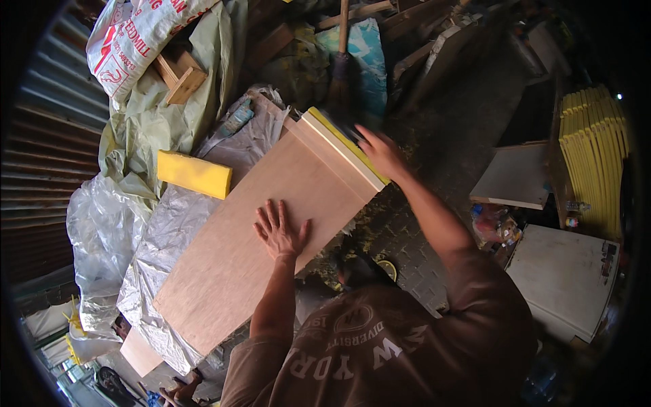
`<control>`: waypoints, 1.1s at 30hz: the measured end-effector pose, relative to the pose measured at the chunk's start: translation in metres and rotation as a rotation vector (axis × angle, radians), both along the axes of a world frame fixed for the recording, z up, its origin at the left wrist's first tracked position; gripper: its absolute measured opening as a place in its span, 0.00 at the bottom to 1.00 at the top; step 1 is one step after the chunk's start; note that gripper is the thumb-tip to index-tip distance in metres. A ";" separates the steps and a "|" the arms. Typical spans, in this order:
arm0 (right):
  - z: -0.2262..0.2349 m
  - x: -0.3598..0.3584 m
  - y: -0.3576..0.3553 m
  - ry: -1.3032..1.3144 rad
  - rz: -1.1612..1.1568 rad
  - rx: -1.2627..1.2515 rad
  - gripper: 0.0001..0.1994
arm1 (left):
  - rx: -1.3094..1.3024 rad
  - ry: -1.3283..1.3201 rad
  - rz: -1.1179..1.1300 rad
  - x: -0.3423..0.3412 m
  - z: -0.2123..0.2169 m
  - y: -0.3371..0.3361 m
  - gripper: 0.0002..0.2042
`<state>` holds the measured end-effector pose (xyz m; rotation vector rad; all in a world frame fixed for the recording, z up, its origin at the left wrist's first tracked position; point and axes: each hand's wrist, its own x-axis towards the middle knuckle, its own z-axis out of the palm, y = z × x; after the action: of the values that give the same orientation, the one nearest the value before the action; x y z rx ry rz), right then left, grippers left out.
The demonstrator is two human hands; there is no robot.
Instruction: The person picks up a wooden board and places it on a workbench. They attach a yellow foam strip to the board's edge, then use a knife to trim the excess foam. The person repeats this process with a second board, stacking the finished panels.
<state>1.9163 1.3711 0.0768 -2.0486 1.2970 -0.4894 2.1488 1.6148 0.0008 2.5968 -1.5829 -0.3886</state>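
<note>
A long light-brown plywood panel (251,271) lies slantwise in front of me on a sheet-covered support. My left hand (279,230) rests flat on its face, fingers spread. At the panel's far right end, a pale wood strip (346,154) runs beside a yellow edge (332,132). Close against that edge is my right hand (381,153), its fingers bent around a dark, motion-blurred thing I cannot make out. A yellow rectangular block (194,174) sits left of the panel on the crumpled sheet.
Silvery plastic sheeting (169,230) spreads under and left of the panel. A printed sack (142,44) and a small wooden piece (182,76) are at the far left. A broom (340,68) stands beyond. Stacked yellow-edged pieces (593,149) and a white board (563,275) are to the right.
</note>
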 end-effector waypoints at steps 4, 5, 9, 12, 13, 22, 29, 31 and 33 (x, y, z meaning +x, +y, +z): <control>-0.047 0.039 -0.042 0.169 0.013 -0.042 0.22 | -0.036 -0.004 -0.044 -0.005 -0.004 -0.005 0.47; -0.049 0.028 -0.018 0.145 0.020 0.011 0.22 | -0.046 -0.017 -0.018 -0.001 -0.009 0.002 0.47; -0.024 -0.149 0.120 0.084 0.041 0.062 0.23 | 0.007 0.030 0.019 0.000 -0.004 0.007 0.47; 0.008 -0.188 0.133 0.174 0.045 0.050 0.23 | 0.032 0.042 0.027 0.001 -0.001 0.003 0.47; 0.013 -0.160 0.111 0.140 0.038 -0.009 0.23 | 0.037 0.040 0.037 0.002 0.000 0.005 0.47; -0.044 0.014 -0.035 0.116 0.057 0.023 0.23 | 0.004 -0.008 -0.022 -0.005 -0.002 -0.006 0.47; 0.008 -0.208 0.142 0.136 0.058 0.078 0.25 | 0.016 0.008 0.014 -0.001 0.001 0.003 0.47; 0.026 -0.153 0.107 0.116 0.038 0.008 0.24 | 0.003 -0.010 0.027 0.002 0.000 0.004 0.46; 0.017 -0.071 0.060 0.064 -0.014 -0.032 0.22 | -0.003 -0.019 0.021 0.003 -0.001 0.007 0.46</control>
<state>1.8450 1.4314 0.0933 -2.0985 1.3499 -0.4574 2.1516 1.6219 -0.0006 2.6204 -1.5601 -0.3608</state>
